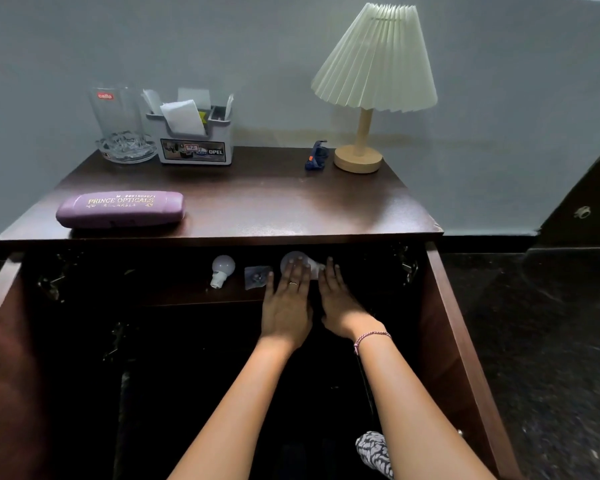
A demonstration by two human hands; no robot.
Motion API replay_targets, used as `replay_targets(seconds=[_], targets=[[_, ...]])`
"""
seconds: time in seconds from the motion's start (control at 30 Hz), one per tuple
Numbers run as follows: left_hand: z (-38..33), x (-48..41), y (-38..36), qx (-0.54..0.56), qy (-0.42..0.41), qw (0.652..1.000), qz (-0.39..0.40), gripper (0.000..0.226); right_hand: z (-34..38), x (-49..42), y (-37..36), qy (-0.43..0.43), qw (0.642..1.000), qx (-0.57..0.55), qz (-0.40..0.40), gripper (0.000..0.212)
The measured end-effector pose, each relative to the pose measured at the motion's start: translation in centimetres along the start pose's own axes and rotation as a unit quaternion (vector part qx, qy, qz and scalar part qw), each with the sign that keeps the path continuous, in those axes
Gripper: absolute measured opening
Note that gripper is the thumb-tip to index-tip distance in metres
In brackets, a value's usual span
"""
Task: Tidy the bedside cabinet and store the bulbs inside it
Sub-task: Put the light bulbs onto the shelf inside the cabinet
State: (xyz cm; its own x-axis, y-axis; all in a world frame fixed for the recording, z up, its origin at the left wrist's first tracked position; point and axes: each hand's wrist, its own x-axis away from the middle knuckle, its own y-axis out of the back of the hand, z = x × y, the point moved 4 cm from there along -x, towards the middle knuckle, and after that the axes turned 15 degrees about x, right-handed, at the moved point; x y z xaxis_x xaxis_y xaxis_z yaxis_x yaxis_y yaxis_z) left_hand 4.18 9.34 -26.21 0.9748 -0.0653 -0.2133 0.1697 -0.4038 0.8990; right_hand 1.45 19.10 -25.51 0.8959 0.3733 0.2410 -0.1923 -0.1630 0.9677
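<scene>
Forearms: both reached in from the near edge, through the open doors and into the bedside cabinet [465, 358].
Left hand [286, 306]: lay flat with straight fingers on top of the larger bulb [293, 259], resting on it rather than gripping it.
Right hand [340, 303]: fingers were extended and held nothing, just beside the bulb's cap end. Contact could not be told.
Bulbs: both were on the upper shelf [187, 296] inside. The larger lay on its side, the smaller bulb [222, 270] lay apart to its left, and a small clear packet [257, 277] sat between them.
Step in hand: probably settling the larger bulb in place.
Doing it well: light pressure on the dome, the right hand cradling the cap side, and the bulb eased back from the shelf's front edge.
Risk: lying on its side, the bulb seemed likely to roll forward once the hands lifted.
Cabinet top: a purple spectacle case [120, 209] and a pleated lamp [371, 81] stood there.
</scene>
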Motion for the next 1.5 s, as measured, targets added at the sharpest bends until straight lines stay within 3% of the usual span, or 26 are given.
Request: replay_targets(seconds=[0.17, 0.73, 0.9, 1.27, 1.5], targets=[[0.4, -0.3, -0.4, -0.010, -0.003, 1.000, -0.009, 0.071, -0.2, 0.1, -1.2, -0.008, 0.998, -0.038, 0.039, 0.080], [3.5, 0.0, -0.5, 0.011, 0.029, 0.999, -0.018, 0.069, 1.1, -2.0, -2.3, -0.020, 0.999, -0.035, 0.010, 0.087], [3.4, 0.1, -0.4, 0.004, 0.029, 0.999, -0.017, 0.070, 1.4, -2.0, -1.6, -0.023, 0.998, -0.046, -0.019, 0.094], [3.9, 0.4, 0.6, -0.002, 0.061, 0.998, -0.012, 0.071, 3.7, -2.2, -0.2, 0.023, 0.994, -0.002, -0.104, 0.089], [5.1, 1.5, 2.8, -0.005, 0.080, 0.996, -0.028, 0.073, 5.7, -2.3, 0.4, 0.059, 0.992, 0.001, -0.113, 0.091]])
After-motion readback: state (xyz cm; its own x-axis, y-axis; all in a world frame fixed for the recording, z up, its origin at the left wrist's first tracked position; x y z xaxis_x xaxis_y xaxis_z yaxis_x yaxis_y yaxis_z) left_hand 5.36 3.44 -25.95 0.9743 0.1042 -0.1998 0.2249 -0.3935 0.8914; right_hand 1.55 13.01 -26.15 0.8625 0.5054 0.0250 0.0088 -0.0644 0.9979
